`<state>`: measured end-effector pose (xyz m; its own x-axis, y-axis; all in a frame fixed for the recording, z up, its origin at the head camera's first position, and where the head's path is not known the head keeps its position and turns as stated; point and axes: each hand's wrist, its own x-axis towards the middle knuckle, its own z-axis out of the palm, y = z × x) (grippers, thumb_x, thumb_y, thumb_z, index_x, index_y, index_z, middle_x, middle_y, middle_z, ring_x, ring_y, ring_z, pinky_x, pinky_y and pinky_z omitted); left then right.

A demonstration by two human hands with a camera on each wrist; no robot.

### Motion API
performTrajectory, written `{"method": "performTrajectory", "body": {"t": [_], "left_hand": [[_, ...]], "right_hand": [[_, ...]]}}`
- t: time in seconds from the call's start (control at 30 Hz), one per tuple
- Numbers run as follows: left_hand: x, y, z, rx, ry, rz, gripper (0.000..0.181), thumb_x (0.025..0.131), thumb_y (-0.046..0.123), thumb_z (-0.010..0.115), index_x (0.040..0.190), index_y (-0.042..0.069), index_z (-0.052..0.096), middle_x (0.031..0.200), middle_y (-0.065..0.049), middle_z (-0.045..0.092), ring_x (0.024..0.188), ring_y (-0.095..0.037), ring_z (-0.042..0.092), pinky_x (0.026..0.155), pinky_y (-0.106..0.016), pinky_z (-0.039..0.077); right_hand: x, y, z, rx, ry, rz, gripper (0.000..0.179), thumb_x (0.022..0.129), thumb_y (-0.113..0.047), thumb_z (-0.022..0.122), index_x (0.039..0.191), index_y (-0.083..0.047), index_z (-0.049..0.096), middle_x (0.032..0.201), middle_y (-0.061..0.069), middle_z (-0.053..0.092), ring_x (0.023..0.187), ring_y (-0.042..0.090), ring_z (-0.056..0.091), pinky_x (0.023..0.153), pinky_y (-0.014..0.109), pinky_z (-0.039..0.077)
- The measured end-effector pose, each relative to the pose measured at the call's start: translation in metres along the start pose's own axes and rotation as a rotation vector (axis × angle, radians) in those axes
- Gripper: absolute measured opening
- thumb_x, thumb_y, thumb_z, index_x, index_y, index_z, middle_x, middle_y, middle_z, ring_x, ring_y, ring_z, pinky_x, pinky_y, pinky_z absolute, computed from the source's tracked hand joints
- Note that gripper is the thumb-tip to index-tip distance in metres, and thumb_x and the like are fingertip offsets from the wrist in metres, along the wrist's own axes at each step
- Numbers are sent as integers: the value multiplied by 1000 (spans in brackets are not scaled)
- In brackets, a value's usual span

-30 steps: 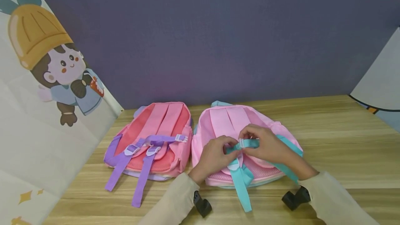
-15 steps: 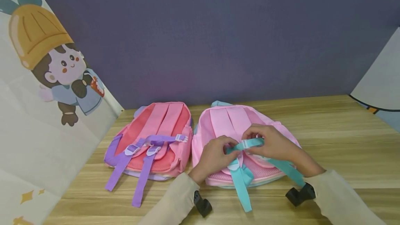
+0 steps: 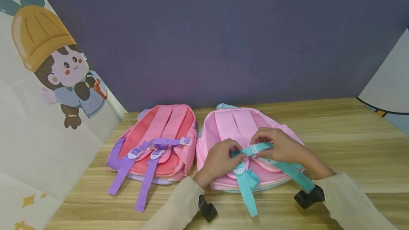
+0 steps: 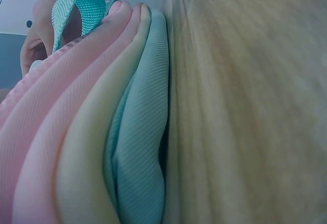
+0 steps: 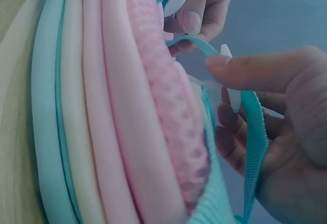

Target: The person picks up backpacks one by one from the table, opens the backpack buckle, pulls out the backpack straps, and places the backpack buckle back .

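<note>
A light pink backpack lies back-panel up on the table, with teal webbing straps. My left hand pinches the left end of a short teal strap between thumb and forefinger, over the lower middle of the bag. A white plastic buckle sits on this strap between the two hands. My right hand pinches the strap beside it; in the right wrist view the thumb is right at the buckle and the webbing runs across the palm. Another teal strap end hangs from a white adjuster onto the table.
To the left lies a coral-pink backpack with purple straps, close against the pink one. Behind both stands a dark wall panel. The wood-grain tabletop reaches to the right, and a cartoon-printed panel borders the left.
My right hand has moved a little to the right, and the white buckle has shifted right with it. The teal strap between the hands shows longer. My left hand stays in place.
</note>
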<state>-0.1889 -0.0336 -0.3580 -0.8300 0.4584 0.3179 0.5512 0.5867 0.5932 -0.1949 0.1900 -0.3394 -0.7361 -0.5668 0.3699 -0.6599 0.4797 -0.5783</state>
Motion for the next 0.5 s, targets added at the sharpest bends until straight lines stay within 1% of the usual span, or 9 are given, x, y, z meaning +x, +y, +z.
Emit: {"method": "performTrajectory", "body": {"t": [0.17, 0.3, 0.37, 0.5], "left_hand": [[0, 0, 1, 17, 1, -9, 15, 83, 24, 71, 92, 13, 69, 81, 2, 63, 66, -3, 49, 62, -18, 40], [0, 0, 1, 20, -4, -18, 17, 83, 28, 71, 92, 14, 68, 81, 3, 62, 67, -3, 49, 63, -18, 41], [0, 0, 1, 13, -3, -17, 21, 84, 31, 71, 96, 15, 67, 83, 3, 63, 69, -3, 50, 64, -18, 42], [-1, -1, 1, -5, 8, 1, 31, 85, 36, 70, 109, 16, 66, 91, 3, 67, 71, -4, 52, 65, -17, 43]], "right_hand": [[-1, 2, -1, 15, 2, -17, 26, 76, -12, 79, 96, -17, 63, 89, -11, 60, 82, 4, 54, 77, 24, 48], [-1, 1, 1, 31, 23, -25, 24, 78, -12, 78, 96, -16, 63, 89, -9, 60, 83, 4, 54, 80, 28, 50], [0, 2, 4, 38, 44, -22, 25, 77, -10, 78, 96, -16, 63, 88, -10, 60, 83, 4, 55, 82, 29, 51], [3, 1, 11, 63, 96, -10, 25, 77, -10, 78, 97, -16, 63, 88, -9, 61, 82, 4, 57, 81, 28, 51]]}}
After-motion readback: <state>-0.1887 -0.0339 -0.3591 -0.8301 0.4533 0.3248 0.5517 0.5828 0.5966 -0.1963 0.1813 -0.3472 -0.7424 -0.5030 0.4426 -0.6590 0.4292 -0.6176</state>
